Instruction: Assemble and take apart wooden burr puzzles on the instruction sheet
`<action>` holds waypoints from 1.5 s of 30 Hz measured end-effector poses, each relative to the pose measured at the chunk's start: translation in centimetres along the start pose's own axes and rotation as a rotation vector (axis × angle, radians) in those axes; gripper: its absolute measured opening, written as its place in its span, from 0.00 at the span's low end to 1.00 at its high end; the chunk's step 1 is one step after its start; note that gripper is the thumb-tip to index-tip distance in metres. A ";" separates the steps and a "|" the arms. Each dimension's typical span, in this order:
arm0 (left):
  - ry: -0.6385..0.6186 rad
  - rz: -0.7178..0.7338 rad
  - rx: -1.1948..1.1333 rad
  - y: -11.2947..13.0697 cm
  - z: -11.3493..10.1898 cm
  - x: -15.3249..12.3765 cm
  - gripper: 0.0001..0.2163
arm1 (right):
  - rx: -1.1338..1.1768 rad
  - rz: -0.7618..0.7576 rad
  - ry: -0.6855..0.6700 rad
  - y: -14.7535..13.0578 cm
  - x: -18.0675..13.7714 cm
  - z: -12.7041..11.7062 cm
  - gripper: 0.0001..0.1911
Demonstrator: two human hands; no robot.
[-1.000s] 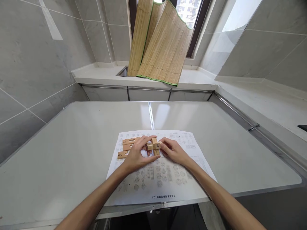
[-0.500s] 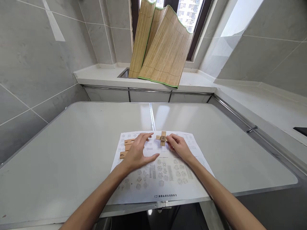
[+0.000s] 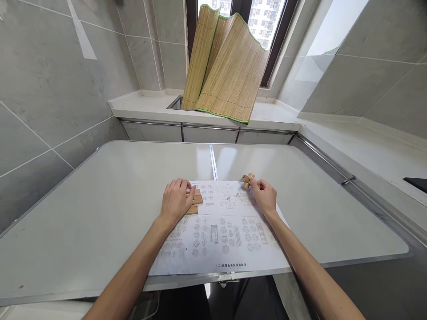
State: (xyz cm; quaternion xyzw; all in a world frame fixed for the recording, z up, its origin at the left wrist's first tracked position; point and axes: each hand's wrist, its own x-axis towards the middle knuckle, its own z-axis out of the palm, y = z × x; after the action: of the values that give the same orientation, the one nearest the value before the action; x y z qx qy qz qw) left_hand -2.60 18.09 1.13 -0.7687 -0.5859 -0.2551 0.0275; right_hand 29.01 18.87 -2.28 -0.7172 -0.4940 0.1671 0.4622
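Observation:
A printed sheet of diagrams (image 3: 227, 231) lies on the white table (image 3: 100, 209). My right hand (image 3: 265, 195) pinches a small wooden cross of joined blocks (image 3: 247, 180) at the sheet's far right corner. My left hand (image 3: 175, 202) rests curled over several loose wooden blocks (image 3: 195, 201) on the sheet's left side, and its fingers cover most of them.
A rolled bamboo mat (image 3: 227, 66) leans against the window on the counter behind the table. A seam (image 3: 212, 158) runs down the table's middle. Tiled walls close in at left and right, and a metal rail (image 3: 327, 158) borders the table's right side.
My right hand has carried the wooden cross away to the far right of the sheet. My left hand has let go of it and moved left onto the loose blocks.

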 end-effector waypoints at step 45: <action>-0.117 0.003 -0.177 2.0 1.0 -1.0 0.21 | 0.210 -0.622 -0.323 -3.2 -3.2 -0.2 0.04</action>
State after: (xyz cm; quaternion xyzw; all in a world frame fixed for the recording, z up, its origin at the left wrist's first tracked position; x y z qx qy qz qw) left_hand -0.55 16.94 0.40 -0.7824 -0.5607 -0.2606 -0.0743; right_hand 25.92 16.25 -0.23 -0.4458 -0.7352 0.1796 0.4780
